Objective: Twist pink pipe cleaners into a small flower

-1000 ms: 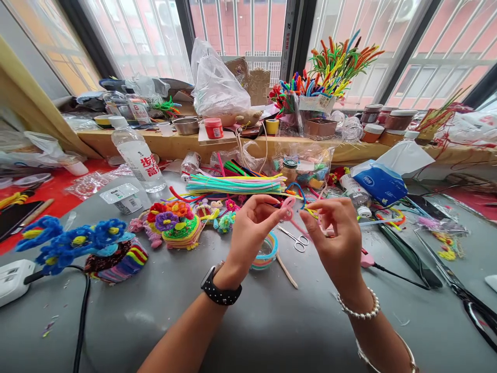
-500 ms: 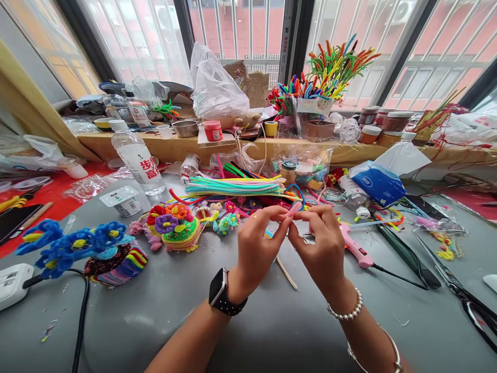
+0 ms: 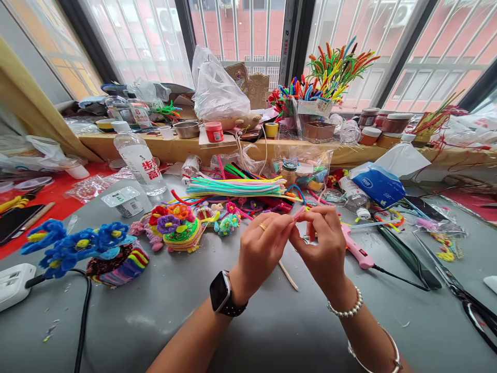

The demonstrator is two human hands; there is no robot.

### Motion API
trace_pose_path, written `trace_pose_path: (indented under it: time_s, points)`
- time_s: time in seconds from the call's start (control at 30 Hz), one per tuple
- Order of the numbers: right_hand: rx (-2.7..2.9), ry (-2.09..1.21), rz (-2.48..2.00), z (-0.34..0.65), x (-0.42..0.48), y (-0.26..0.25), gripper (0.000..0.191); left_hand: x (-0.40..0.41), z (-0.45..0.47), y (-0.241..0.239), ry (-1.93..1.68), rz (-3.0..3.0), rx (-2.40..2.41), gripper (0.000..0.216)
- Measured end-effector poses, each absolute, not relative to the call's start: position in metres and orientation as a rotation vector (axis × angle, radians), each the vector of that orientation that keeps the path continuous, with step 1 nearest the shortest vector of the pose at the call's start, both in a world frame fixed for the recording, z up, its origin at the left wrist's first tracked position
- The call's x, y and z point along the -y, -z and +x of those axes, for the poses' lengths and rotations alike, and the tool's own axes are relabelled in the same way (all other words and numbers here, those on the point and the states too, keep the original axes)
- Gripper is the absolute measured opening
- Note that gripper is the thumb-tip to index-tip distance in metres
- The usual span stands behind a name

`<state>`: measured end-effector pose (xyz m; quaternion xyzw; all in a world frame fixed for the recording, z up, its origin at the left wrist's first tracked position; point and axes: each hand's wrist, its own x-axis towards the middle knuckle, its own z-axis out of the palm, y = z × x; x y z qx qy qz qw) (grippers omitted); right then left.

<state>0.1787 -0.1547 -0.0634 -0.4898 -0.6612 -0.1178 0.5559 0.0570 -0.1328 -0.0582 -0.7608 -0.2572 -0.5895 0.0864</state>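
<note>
Between my fingertips is a small pink fuzzy piece, seemingly pipe cleaner [image 3: 298,213], mostly covered by the fingers. My left hand [image 3: 264,246], with a watch at the wrist, is closed in a pinch on it. From the other side my right hand [image 3: 320,243], wearing a beaded bracelet, pinches the same piece. Behind the hands lies a bundle of pastel pipe cleaners [image 3: 235,186]. A pink glue gun [image 3: 357,248] rests just right of my right hand. Under the hands a pale thin stick [image 3: 288,276] lies on the grey table [image 3: 272,331].
At left stand blue fuzzy flowers in a striped pot [image 3: 120,267], a round flower-topped piece [image 3: 182,233] and a clear bottle [image 3: 140,160]. Large scissors [image 3: 458,290] and a blue tissue pack [image 3: 378,184] are at right. Potted pipe cleaners [image 3: 316,96] stand on the sill.
My left hand has rolled over, its knuckles turned more toward me and a ring now showing. Less of the pink piece shows between the fingertips. The right hand has hardly moved.
</note>
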Motion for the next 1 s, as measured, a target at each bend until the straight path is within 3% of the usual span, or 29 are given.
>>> trace_pose_path:
  time_s: [0.47,0.57,0.7,1.0]
  points:
    - [1.476,-0.217,-1.145,0.1805,0.1570,0.0574,0.020,0.1291,0.0544,0.0587,1.685,-2.309,0.726,0.017]
    - [1.485,-0.087,-1.168,0.1836,0.1579,0.0555,0.009,0.1284,0.0546,0.0564,1.923,-2.268,0.969,0.015]
    - [1.564,0.164,-1.117,0.1839,0.1582,0.0543,0.009,0.1301,0.0566,0.0535,2.162,-2.286,1.197,0.015]
    - [1.560,0.422,-1.134,0.1774,0.1586,0.0600,0.009,0.1338,0.0603,0.0570,2.010,-2.237,1.098,0.016]
